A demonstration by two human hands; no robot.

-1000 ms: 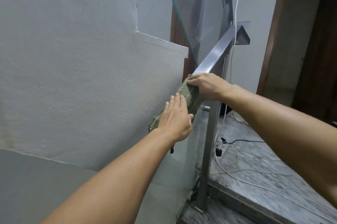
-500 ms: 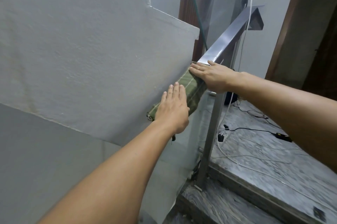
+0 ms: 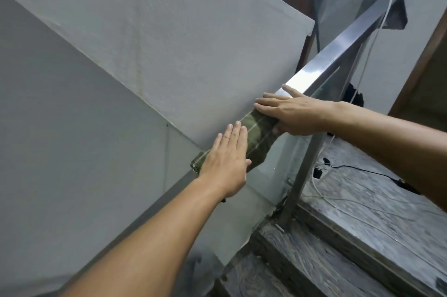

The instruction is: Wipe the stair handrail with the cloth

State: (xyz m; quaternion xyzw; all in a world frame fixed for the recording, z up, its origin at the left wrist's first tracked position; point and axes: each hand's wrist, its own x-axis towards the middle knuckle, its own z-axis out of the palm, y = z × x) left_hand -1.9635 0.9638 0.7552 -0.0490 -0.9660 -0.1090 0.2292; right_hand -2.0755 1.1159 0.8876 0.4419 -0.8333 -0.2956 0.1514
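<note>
A square steel handrail (image 3: 338, 55) slopes up to the right above a glass panel. A green striped cloth (image 3: 257, 137) is draped over its lower stretch. My left hand (image 3: 226, 166) lies flat on the cloth's lower end, fingers straight and together. My right hand (image 3: 297, 113) presses on the cloth's upper end, fingers extended across the rail and thumb tucked under at the side. The rail under the cloth and both hands is hidden.
A grey plastered wall (image 3: 121, 79) runs close along the rail's left side. A steel post (image 3: 304, 163) stands on the marble steps (image 3: 362, 236). White and black cables (image 3: 362, 168) lie on the landing. A dark wooden door frame (image 3: 420, 67) is at the right.
Both hands have slid the cloth a little down the rail, exposing more bare steel above my right hand. My view has tilted down and left, showing more of the steps.
</note>
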